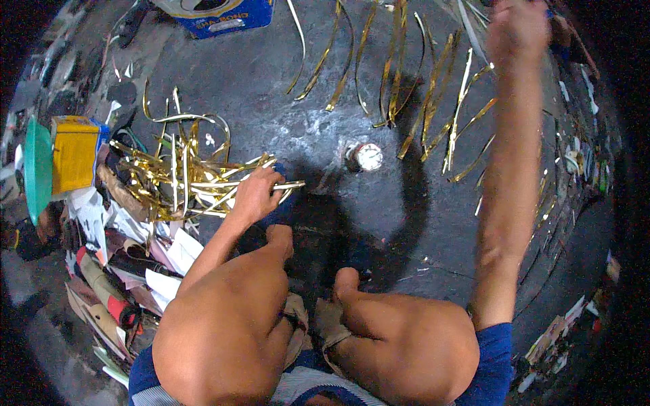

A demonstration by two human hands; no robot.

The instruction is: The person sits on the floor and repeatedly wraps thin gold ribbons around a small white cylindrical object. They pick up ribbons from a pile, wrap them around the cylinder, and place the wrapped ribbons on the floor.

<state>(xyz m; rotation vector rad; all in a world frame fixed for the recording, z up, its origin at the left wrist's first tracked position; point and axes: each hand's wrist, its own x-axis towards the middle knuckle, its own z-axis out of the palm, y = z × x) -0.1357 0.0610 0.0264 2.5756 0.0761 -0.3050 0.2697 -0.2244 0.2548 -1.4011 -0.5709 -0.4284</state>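
My left hand is closed round a few thin gold-and-white strips, whose ends poke out past its fingers. Just beyond and left of it lies a tangled pile of shiny gold strips. My right arm stretches far forward, and my right hand is smeared by motion at the top right, so its fingers cannot be made out. Left of that hand, several separate gold strips lie spread in a row on the dark floor.
A small round whitish tin sits mid-floor. A blue open can stands at the far edge. On the left are a yellow-and-blue box, a green round lid-like thing and heaped scraps. More litter lies at right.
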